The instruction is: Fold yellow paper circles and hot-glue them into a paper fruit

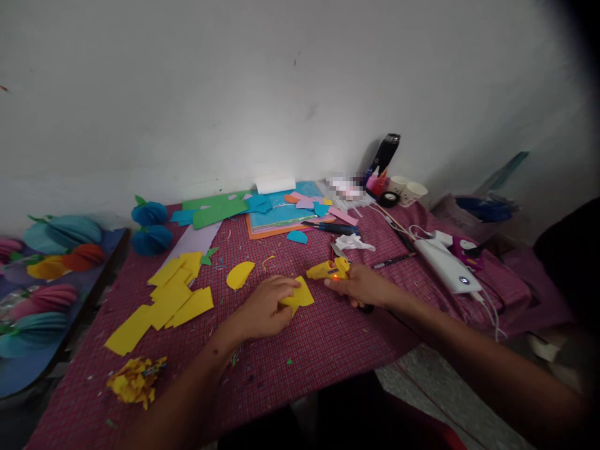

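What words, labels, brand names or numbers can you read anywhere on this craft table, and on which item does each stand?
None can be read.
The blurred patch near the black flask: blurred out.
The white power bank: only a small lit dot, no text.
The yellow glue gun in the right hand: no legible marking.

No text or label seems readable on anything here.
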{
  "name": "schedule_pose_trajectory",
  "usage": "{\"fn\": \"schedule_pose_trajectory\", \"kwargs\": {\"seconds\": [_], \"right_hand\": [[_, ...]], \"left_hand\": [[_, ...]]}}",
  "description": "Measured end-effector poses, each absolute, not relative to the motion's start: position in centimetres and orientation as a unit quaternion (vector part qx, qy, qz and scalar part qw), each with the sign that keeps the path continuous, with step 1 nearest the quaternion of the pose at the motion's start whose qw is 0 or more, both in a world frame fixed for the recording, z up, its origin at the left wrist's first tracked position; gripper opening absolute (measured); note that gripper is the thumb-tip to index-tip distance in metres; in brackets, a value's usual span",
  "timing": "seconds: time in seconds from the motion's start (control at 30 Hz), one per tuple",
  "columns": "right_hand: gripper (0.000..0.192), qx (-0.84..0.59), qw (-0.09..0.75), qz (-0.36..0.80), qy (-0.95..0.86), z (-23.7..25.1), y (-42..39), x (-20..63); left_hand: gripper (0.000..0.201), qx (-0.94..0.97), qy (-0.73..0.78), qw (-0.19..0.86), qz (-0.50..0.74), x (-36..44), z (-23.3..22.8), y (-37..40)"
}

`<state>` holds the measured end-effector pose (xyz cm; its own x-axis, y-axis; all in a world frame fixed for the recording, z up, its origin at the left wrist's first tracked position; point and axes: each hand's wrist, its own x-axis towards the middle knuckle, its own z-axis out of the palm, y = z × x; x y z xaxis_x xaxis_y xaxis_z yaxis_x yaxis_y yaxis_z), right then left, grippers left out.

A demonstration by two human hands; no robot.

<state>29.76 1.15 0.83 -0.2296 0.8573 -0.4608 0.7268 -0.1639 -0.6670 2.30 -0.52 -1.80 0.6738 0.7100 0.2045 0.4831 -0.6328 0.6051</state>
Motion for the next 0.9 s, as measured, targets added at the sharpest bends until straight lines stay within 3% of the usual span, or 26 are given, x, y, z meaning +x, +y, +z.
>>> {"fn": "schedule_pose_trajectory", "kwargs": {"seconds": [0.9], "right_hand": [[0.042,-0.617,0.077,0.459,-0.635,1.02,1.12,29.62]], "left_hand": [[0.013,0.876,0.339,0.261,0.223,2.38,-1.65,-0.53]]}}
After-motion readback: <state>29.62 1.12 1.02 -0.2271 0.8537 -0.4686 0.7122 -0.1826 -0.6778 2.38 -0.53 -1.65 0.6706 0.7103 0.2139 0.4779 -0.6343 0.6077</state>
